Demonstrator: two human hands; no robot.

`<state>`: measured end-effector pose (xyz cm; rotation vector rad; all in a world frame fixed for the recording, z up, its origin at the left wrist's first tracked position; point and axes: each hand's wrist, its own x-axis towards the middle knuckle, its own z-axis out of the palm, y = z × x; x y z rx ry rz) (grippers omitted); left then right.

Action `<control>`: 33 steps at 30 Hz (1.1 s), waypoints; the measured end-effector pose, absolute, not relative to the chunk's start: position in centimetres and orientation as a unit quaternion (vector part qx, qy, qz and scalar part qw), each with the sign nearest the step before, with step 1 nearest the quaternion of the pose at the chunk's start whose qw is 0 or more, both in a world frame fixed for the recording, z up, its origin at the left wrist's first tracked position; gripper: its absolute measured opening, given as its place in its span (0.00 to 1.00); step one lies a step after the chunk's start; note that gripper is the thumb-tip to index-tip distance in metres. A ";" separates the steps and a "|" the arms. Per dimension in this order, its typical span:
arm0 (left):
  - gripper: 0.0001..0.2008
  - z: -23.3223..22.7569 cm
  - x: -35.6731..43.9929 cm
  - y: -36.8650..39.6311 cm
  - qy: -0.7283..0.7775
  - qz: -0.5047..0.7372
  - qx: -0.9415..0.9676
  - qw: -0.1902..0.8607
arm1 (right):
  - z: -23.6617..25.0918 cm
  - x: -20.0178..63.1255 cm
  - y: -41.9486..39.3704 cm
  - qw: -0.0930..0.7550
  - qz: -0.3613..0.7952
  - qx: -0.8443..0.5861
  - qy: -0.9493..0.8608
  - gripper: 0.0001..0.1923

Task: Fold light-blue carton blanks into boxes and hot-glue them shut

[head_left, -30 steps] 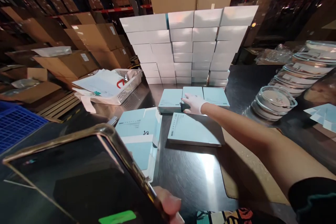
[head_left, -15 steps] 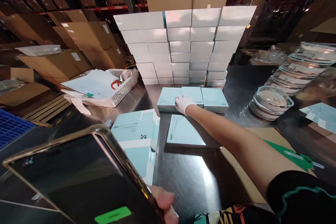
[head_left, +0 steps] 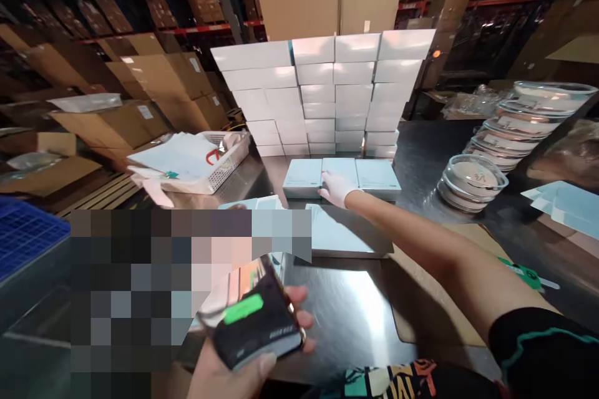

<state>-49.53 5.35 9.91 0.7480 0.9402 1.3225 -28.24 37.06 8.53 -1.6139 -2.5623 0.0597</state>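
Note:
My left hand [head_left: 262, 365], bare, grips a smartphone [head_left: 257, 324] low in the head view; its screen is lit and a green strip shows on it. A pixelated patch hides the rest of the phone's upper part. My right hand [head_left: 339, 188], in a white glove, lies on the middle of three pale blue boxes [head_left: 379, 176] standing in a row. Its fingers are apart and touch the box near its left edge. Closer in, another pale blue flat box [head_left: 337, 230] rests on the metal table, partly shaded by my right arm.
Behind the row rises a wall of stacked white boxes [head_left: 318, 95]. A white basket [head_left: 229, 159] with papers stands left. Stacked round clear containers [head_left: 472, 184] are at right, beside pale blue sheets [head_left: 568, 206]. Brown cardboard [head_left: 435, 287] lies under my right forearm.
The phone has tilted and moved right, showing more of my left hand and a lit screen. My right hand has shifted slightly right along the boxes.

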 end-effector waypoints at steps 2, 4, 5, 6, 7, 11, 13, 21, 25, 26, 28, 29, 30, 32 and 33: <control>0.28 9.9 -49.2 6.4 0.384 0.602 0.324 0.621 | 9.0 -26.0 33.7 0.084 0.027 -0.519 -0.850 0.32; 0.31 9.5 -49.1 7.4 0.348 0.612 0.330 0.629 | 8.6 -23.3 29.7 0.140 0.047 -0.489 -0.860 0.33; 0.32 9.3 -49.1 7.8 0.332 0.612 0.331 0.637 | 8.0 -21.8 27.6 0.174 0.060 -0.473 -0.861 0.33; 0.33 8.9 -49.2 8.0 0.318 0.611 0.331 0.646 | 7.3 -20.3 25.4 0.188 0.080 -0.459 -0.865 0.33; 0.35 8.6 -49.2 8.0 0.304 0.608 0.329 0.655 | 6.4 -19.0 23.2 0.194 0.098 -0.451 -0.866 0.33; 0.43 7.7 -49.2 7.2 0.250 0.595 0.326 0.691 | 2.9 -15.6 15.8 0.178 0.120 -0.435 -0.874 0.30; 0.45 7.6 -49.1 6.6 0.241 0.585 0.333 0.699 | 1.8 -15.3 13.3 0.192 0.095 -0.417 -0.883 0.28; 0.44 7.6 -49.4 4.3 0.257 0.582 0.366 0.680 | 0.5 -17.7 10.2 0.181 0.100 -0.348 -0.914 0.13; 0.45 7.6 -49.8 3.5 0.243 0.601 0.368 0.667 | 0.2 -18.1 10.3 0.150 0.108 -0.357 -0.916 0.10; 0.44 7.6 -49.9 3.4 0.243 0.604 0.371 0.663 | 0.2 -18.1 10.4 0.148 0.107 -0.356 -0.917 0.09; 0.44 7.5 -50.1 3.3 0.247 0.605 0.377 0.656 | 0.2 -18.1 10.5 0.146 0.105 -0.352 -0.919 0.07; 0.43 7.4 -50.2 3.3 0.250 0.605 0.380 0.654 | 0.2 -18.1 10.6 0.146 0.104 -0.350 -0.919 0.06; 0.43 7.4 -50.3 3.3 0.254 0.603 0.383 0.652 | 0.2 -18.1 10.6 0.147 0.105 -0.348 -0.920 0.06; 0.43 7.3 -50.4 3.3 0.262 0.600 0.388 0.649 | 0.2 -18.1 10.7 0.148 0.104 -0.345 -0.921 0.05; 0.43 7.3 -50.5 3.3 0.264 0.599 0.389 0.648 | 0.1 -18.0 10.7 0.149 0.103 -0.344 -0.921 0.05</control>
